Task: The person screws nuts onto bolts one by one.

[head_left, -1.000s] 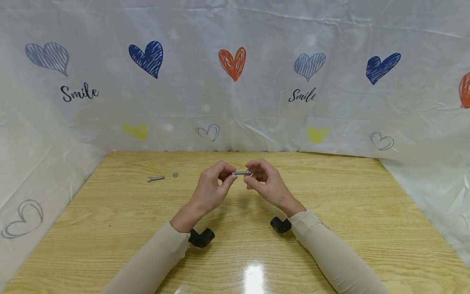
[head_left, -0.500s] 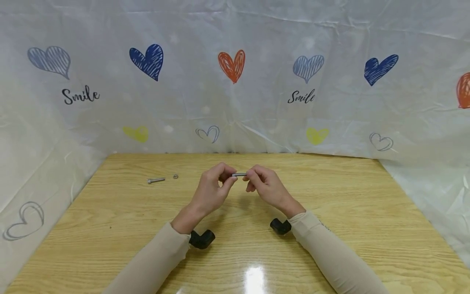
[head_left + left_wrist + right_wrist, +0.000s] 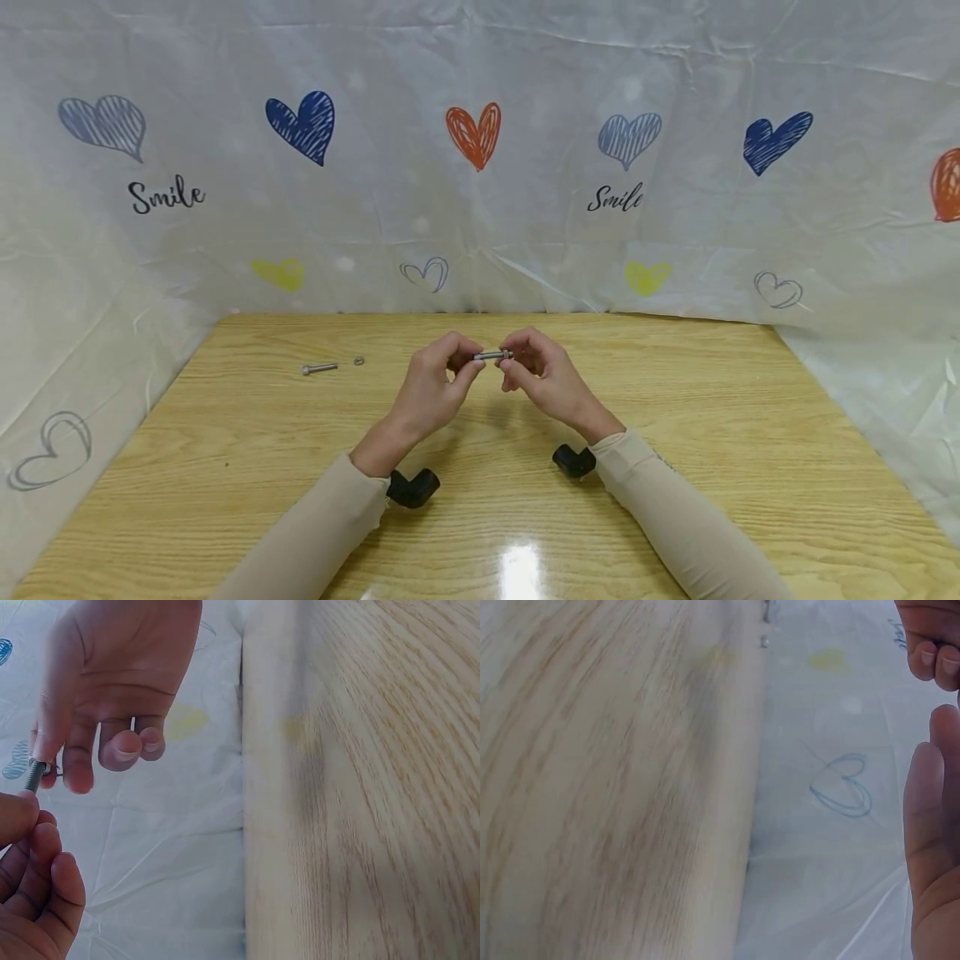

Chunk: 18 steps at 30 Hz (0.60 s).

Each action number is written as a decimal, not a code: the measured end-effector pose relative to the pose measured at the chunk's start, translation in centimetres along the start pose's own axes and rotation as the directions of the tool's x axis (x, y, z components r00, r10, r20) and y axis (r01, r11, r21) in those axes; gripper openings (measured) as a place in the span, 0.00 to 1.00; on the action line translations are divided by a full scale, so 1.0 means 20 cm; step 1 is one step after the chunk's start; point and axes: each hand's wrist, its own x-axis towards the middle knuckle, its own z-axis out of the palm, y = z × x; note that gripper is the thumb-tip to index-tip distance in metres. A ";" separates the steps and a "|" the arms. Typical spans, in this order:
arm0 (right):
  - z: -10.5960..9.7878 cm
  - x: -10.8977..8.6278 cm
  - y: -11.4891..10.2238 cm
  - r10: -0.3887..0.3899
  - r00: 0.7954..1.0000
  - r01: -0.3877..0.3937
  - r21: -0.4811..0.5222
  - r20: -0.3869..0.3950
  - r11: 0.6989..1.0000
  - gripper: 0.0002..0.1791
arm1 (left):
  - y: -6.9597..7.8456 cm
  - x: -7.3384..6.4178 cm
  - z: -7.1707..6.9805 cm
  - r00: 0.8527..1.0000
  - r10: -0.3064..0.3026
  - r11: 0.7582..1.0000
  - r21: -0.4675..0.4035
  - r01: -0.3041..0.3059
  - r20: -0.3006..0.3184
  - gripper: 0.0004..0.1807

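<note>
Above the table, my left hand [image 3: 433, 382] pinches one end of a metal bolt [image 3: 491, 356] between thumb and fingers. The bolt lies roughly level, pointing right. At its other end sits a small nut [image 3: 507, 354], with the thumb and fingertips of my right hand [image 3: 553, 382] around it. In the left wrist view the bolt's threaded shank [image 3: 34, 777] shows between the two hands, and the nut is mostly hidden by fingers. The right wrist view catches only parts of both hands at its right edge; the bolt is out of sight there.
A second bolt [image 3: 320, 368] lies on the wooden table [image 3: 712, 417] to the left, with a loose nut [image 3: 358, 361] beside it. A pale sheet [image 3: 525, 225] printed with hearts hangs behind the table. Black curved pieces [image 3: 414, 487] sit at both wrists.
The right thumb and fingers shift around the nut, covering the bolt's end half a second ago and showing it again now. The left hand keeps its hold, nearly still.
</note>
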 end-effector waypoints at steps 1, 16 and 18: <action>0.00 0.00 0.00 0.008 1.000 -0.007 -0.005 0.004 1.000 0.08 | 0.00 0.00 0.00 1.000 0.000 1.000 0.002 0.000 0.000 0.04; 0.00 -0.01 -0.01 0.031 0.999 -0.031 0.008 0.011 0.999 0.14 | 0.00 0.00 0.01 1.000 0.005 1.000 -0.014 -0.005 0.004 0.05; 0.00 -0.01 0.00 0.014 1.000 -0.015 0.022 0.007 1.000 0.14 | 0.00 0.00 0.01 1.000 0.003 1.000 -0.018 -0.003 0.006 0.05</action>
